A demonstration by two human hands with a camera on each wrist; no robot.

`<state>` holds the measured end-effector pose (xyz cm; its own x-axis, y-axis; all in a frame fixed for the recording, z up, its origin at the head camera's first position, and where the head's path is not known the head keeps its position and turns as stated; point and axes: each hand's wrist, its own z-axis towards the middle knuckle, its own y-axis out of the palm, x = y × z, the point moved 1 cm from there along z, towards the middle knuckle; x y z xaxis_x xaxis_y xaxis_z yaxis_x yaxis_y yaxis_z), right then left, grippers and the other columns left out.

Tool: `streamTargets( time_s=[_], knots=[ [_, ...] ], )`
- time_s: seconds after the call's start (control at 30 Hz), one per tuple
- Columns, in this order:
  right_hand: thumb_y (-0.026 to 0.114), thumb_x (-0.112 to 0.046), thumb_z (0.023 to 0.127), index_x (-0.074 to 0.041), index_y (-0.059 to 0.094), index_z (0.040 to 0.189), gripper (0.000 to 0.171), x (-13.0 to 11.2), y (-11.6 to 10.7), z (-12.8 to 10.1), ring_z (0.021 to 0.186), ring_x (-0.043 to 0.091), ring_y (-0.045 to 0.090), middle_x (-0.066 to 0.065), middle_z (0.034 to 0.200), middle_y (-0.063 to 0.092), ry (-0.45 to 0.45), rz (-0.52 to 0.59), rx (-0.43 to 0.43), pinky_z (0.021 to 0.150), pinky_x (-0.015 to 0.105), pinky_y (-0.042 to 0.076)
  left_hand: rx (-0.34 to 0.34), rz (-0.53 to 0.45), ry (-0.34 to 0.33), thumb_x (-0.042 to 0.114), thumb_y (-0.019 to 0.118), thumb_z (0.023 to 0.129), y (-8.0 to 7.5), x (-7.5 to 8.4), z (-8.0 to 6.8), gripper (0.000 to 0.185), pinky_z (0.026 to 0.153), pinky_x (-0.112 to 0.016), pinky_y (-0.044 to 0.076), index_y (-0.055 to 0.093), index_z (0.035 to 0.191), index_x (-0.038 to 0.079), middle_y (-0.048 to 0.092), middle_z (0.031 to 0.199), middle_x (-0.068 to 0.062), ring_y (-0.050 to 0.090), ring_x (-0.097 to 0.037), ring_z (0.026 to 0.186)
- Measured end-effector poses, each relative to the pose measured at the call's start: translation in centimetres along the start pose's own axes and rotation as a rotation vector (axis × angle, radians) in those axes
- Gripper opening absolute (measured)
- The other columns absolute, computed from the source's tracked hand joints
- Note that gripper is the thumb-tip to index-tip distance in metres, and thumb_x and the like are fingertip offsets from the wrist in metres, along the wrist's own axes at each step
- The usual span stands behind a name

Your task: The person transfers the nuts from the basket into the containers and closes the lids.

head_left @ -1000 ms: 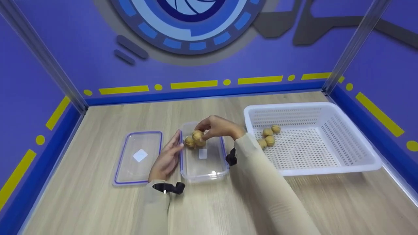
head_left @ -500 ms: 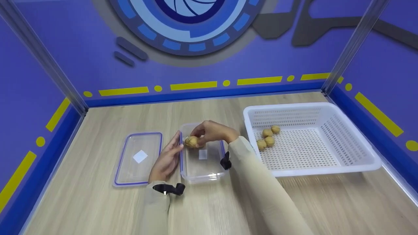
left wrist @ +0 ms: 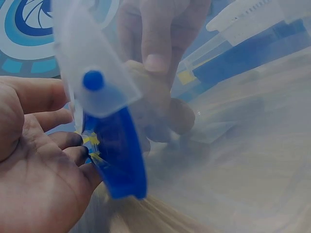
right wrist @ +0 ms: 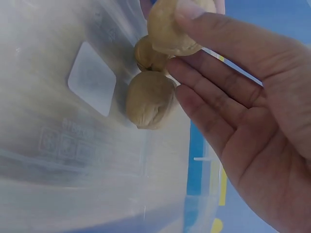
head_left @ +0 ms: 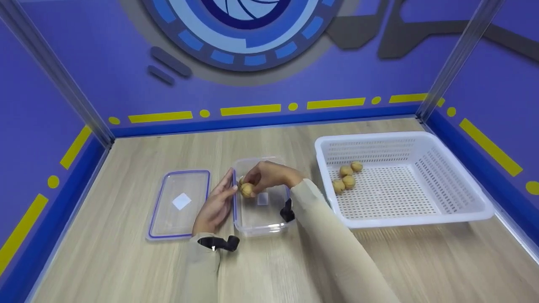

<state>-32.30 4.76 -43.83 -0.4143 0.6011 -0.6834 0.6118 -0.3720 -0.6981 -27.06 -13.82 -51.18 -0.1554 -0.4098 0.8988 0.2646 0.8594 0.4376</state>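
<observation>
My right hand (head_left: 271, 174) is over the far left part of a clear plastic food container (head_left: 262, 225) with a blue-purple seal line. Its thumb and fingers pinch a walnut (right wrist: 167, 29). Right by those fingertips, in the right wrist view, a second walnut (right wrist: 150, 101) and a third walnut (right wrist: 145, 54) lie inside the container. The head view largely hides them behind the hand. My left hand (head_left: 214, 206) rests against the container's left side, fingers extended, thumb at the rim. In the left wrist view its fingers are beside a blue-edged side flap (left wrist: 119, 150).
The container's lid (head_left: 179, 219), with a white square label, lies flat at the left. A white perforated plastic basket (head_left: 414, 221) stands to the right, with several walnuts (head_left: 348, 182) at its left end. Blue printed walls (head_left: 269, 92) enclose the wooden table (head_left: 139, 269).
My right hand has moved left and slightly toward me, lower over the container, still pinching a walnut. The walnuts under it are now mostly covered. My left hand has stayed in place.
</observation>
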Motion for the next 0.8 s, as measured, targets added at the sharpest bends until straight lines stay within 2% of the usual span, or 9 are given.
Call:
streamTargets(
  time_s=[0.27,0.63,0.8],
  knots=[
    [0.076,-0.006,0.078,-0.005,0.07,0.116,0.038,0.1,0.43,0.17,0.092,0.016,0.069,0.009,0.106,0.073,-0.036,-0.025,-0.026,0.085,0.025,0.056,-0.02,0.006,0.009,-0.002,0.043,0.096,0.1,-0.02,-0.08,0.068,0.122,-0.034,-0.01,0.008,0.154,0.005,-0.01,0.162,-0.007,-0.015,-0.02,0.149],
    [0.078,-0.009,0.077,-0.008,0.073,0.109,0.032,-0.01,0.56,0.16,0.08,0.005,0.06,0.004,0.099,0.074,0.015,-0.08,-0.102,0.076,0.015,0.049,-0.012,-0.002,0.014,-0.004,0.039,0.096,0.19,-0.05,0.05,0.066,0.122,-0.033,-0.011,0.008,0.154,0.006,-0.011,0.162,-0.006,-0.015,-0.019,0.148],
    [0.077,-0.01,0.078,-0.01,0.073,0.108,0.03,-0.13,0.72,0.17,0.08,0.005,0.057,0.002,0.097,0.072,0.049,-0.123,-0.139,0.077,0.018,0.048,-0.011,0.004,0.016,-0.004,0.04,0.096,0.08,-0.17,0.08,0.067,0.122,-0.033,-0.01,0.008,0.154,0.006,-0.011,0.162,-0.006,-0.015,-0.019,0.148]
  ],
)
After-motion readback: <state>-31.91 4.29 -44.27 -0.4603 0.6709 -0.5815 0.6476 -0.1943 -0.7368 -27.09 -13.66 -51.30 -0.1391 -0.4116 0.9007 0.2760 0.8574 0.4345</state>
